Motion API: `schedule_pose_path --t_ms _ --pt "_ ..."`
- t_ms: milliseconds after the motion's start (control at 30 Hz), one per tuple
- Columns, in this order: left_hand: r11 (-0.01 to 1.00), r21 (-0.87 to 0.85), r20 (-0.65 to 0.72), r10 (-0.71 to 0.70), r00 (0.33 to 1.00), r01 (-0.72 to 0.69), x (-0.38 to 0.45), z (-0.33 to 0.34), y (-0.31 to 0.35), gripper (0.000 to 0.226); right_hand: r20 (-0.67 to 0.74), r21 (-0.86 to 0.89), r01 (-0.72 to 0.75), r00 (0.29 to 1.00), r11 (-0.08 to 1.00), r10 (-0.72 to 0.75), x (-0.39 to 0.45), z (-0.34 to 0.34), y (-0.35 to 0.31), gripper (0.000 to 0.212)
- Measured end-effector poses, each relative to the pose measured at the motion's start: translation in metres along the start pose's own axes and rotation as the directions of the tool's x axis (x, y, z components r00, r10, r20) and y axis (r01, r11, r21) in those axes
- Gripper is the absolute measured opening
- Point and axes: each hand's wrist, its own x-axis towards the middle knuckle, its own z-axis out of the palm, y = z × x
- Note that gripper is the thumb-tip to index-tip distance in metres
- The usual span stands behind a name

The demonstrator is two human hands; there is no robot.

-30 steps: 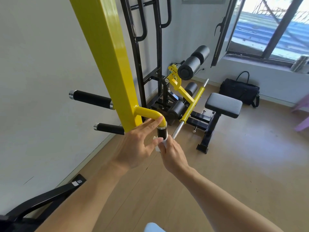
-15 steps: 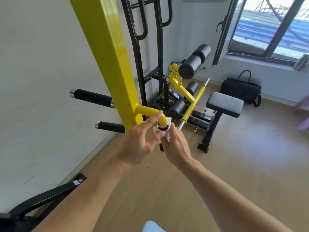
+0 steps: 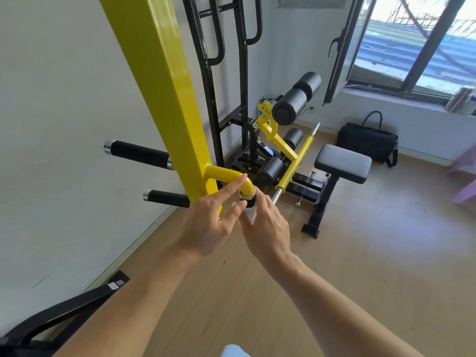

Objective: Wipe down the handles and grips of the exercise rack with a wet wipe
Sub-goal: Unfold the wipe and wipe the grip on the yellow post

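Observation:
A yellow upright of the exercise rack [image 3: 164, 81] rises in front of me. A bent yellow handle arm [image 3: 226, 176] leaves it and turns down into a black grip [image 3: 248, 200]. My right hand [image 3: 268, 228] wraps that grip with a white wet wipe [image 3: 251, 215] pressed around it. My left hand [image 3: 208, 222] hovers beside it with fingers spread, its index finger touching the yellow bend and its thumb near the wipe. Two more black grips stick out left of the upright, an upper one [image 3: 136, 153] and a lower one [image 3: 167, 198].
A white wall [image 3: 64, 124] runs close on the left. Behind the upright stand a black frame [image 3: 219, 73], foam rollers [image 3: 291, 104], a yellow bar [image 3: 293, 163] and a padded seat [image 3: 343, 163]. A black bag [image 3: 368, 143] lies under the window. A black base bar [image 3: 64, 310] crosses the floor at lower left.
My right hand with the wipe has slid up the grip toward its metal collar and turned around it. My left index finger has moved onto the yellow bend.

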Motion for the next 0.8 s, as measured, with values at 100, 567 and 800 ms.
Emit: schedule_pose_path --t_ms 100,567,800 --pt "1.0 0.005 0.002 -0.014 1.0 0.014 0.001 0.0 0.0 0.058 0.012 0.075 -0.043 0.999 0.996 0.043 0.0 0.01 0.003 0.04" --pt "0.999 -0.033 0.048 -0.029 0.998 0.031 0.003 -0.004 -0.001 0.055 -0.018 0.17 0.008 1.0 0.985 -0.005 0.0 0.02 0.01 0.042" --pt "0.999 -0.036 0.051 -0.038 0.998 0.04 0.003 -0.003 0.0 0.055 0.015 0.125 0.018 1.0 0.992 -0.02 0.003 0.015 0.011 0.039"
